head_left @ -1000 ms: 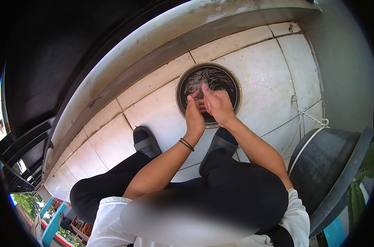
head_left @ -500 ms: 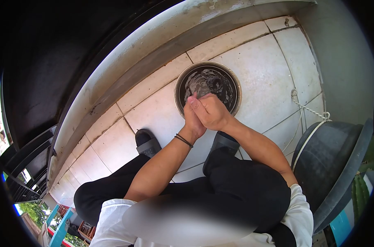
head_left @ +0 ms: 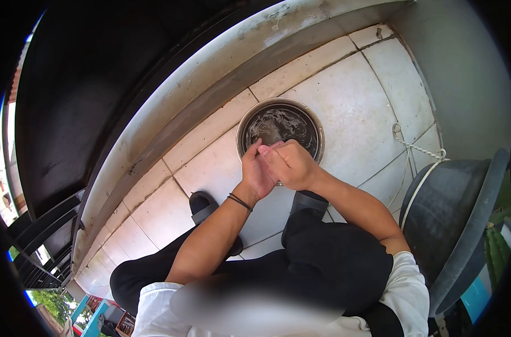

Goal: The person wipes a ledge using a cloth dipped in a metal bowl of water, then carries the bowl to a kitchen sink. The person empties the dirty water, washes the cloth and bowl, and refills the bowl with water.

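Note:
Over the near rim of a round metal basin (head_left: 321, 132), my two hands are pressed together. Dark water (head_left: 283, 123) with ripples and some foam fills the basin. My left hand (head_left: 256, 175) is cupped, its palm turned toward the right hand and part of the palm showing. My right hand (head_left: 294, 164) is closed, knuckles up, with its thumb against the left hand. The fingertips are tucked between the hands, so anything held there is hidden. Dark bands (head_left: 240, 201) circle my left wrist.
The basin stands on white floor tiles (head_left: 351, 101) between a low curved ledge (head_left: 171, 95) and my sandalled feet (head_left: 202, 205). On the right, a large black tub (head_left: 446, 202) leans near the grey wall, with a white rope (head_left: 415, 147) attached. Black railings (head_left: 47, 241) are at the left.
My hands have stayed together over the basin and parted slightly at the fingers, with more of the left palm showing. The view has shifted a little, and the water's ripples differ.

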The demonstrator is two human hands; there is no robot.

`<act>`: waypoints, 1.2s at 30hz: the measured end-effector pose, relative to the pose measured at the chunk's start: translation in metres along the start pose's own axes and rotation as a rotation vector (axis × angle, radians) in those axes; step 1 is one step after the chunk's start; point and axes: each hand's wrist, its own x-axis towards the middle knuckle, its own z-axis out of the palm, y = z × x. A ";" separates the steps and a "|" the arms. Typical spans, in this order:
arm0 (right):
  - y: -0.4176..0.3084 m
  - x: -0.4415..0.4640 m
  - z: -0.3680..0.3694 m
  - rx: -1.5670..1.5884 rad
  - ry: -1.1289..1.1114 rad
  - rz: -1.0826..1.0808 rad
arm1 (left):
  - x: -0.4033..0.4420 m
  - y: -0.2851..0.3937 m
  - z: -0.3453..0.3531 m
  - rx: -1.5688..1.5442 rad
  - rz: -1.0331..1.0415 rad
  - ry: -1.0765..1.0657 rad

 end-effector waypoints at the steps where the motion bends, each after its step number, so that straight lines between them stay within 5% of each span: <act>1: 0.020 0.000 0.004 -0.071 0.011 0.029 | -0.003 0.001 0.007 0.012 0.014 -0.006; 2: 0.028 0.000 0.006 -0.177 -0.015 0.258 | -0.001 -0.001 0.003 -0.005 -0.004 -0.042; 4: 0.006 0.005 -0.008 -0.029 0.199 0.258 | 0.013 -0.002 -0.010 -0.034 -0.040 -0.116; 7: -0.002 0.009 -0.036 0.008 0.390 -0.003 | 0.002 -0.012 0.008 0.072 0.313 -0.144; 8: -0.002 0.011 -0.040 0.077 0.417 0.134 | -0.003 -0.008 0.019 0.056 0.347 -0.277; 10: 0.012 0.012 -0.048 0.226 0.388 0.348 | 0.001 -0.008 0.038 0.354 0.516 -0.211; 14: -0.007 0.014 -0.060 0.482 0.524 0.277 | 0.008 0.013 0.066 0.553 0.596 -0.069; 17: -0.002 0.009 -0.072 0.234 0.507 0.265 | 0.019 0.023 0.074 0.552 0.654 -0.046; 23: 0.020 0.004 -0.100 0.326 0.353 0.314 | 0.019 0.038 0.101 0.601 0.787 0.021; 27: 0.026 0.012 -0.119 0.353 0.478 0.315 | 0.024 0.038 0.116 0.777 0.954 0.046; 28: 0.026 0.016 -0.120 0.030 0.524 0.245 | 0.024 0.039 0.120 0.826 0.955 0.041; 32: 0.021 0.026 -0.115 0.348 0.457 0.213 | 0.027 0.042 0.130 1.266 1.063 0.102; 36: 0.040 0.030 -0.112 1.118 0.182 0.395 | 0.032 0.041 0.142 1.647 1.595 0.139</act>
